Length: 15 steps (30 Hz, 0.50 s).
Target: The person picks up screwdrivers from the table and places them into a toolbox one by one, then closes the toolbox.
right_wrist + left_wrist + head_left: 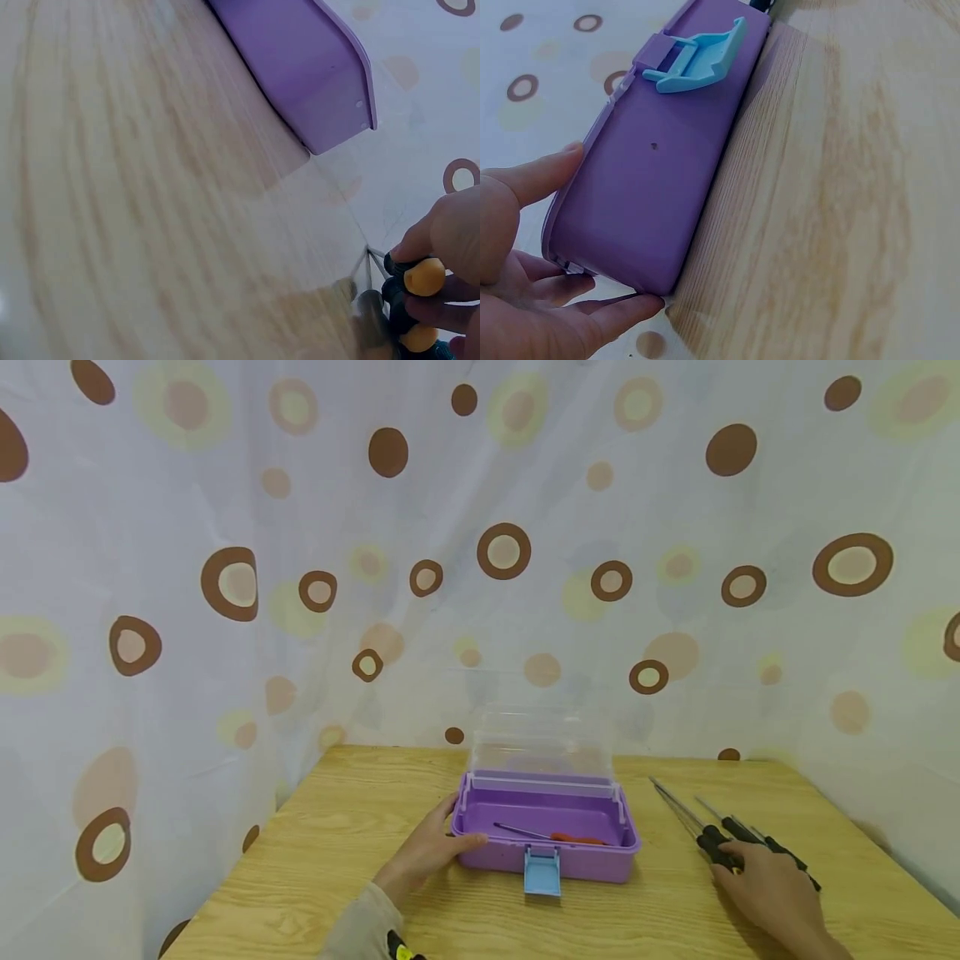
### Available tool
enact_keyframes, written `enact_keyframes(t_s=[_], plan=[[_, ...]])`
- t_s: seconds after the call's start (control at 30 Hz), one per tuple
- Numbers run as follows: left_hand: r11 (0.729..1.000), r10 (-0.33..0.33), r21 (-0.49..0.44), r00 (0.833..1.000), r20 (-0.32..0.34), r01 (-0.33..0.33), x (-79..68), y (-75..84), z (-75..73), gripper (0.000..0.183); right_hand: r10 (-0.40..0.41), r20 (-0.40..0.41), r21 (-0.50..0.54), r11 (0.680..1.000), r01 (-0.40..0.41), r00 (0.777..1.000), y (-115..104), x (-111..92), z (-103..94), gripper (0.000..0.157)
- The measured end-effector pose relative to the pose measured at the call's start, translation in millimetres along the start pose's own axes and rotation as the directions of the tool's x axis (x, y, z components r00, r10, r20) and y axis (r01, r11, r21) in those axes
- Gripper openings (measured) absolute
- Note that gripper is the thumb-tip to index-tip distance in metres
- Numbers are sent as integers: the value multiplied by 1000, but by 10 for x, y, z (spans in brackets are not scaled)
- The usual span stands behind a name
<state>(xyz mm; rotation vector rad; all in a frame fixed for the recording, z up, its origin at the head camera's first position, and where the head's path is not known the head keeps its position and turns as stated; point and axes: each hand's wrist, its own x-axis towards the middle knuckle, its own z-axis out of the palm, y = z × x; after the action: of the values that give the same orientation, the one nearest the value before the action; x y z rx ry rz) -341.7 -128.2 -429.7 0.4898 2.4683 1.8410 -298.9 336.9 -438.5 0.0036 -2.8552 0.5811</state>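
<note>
A purple plastic box point(585, 865) stands with its clear lid point(543, 743) raised and a light-blue latch point(542, 874) hanging at the front. My left hand point(429, 849) grips the box's left end, thumb on the rim point(592, 142) and fingers around the corner. Inside lies a red-handled screwdriver point(579, 839). To the right of the box, my right hand point(776, 893) pinches a black screwdriver handle with a yellow end point(424, 277). Other black-handled screwdrivers point(738, 831) lie close against it, partly hidden by the fingers.
The wooden table point(360, 793) carries everything. Behind it and at both sides hangs a white sheet point(420, 510) with brown and yellow dots, close to the table's edges.
</note>
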Motion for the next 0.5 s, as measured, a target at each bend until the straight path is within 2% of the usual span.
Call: enact_keyframes(t_s=[0.17,0.37,0.5], plan=[[1000,-7,11,1000,-1,7,-15,15,-20,89,64,-43,92,994,-60,997,10,33,-38,55],[1000,-5,18,1000,-1,5,-15,4,-22,88,91,-155,188,980,-61,984,51,23,-11,48],[1000,-5,20,1000,3,5,-10,-10,-23,89,140,-159,220,970,-103,977,52,35,-61,51]])
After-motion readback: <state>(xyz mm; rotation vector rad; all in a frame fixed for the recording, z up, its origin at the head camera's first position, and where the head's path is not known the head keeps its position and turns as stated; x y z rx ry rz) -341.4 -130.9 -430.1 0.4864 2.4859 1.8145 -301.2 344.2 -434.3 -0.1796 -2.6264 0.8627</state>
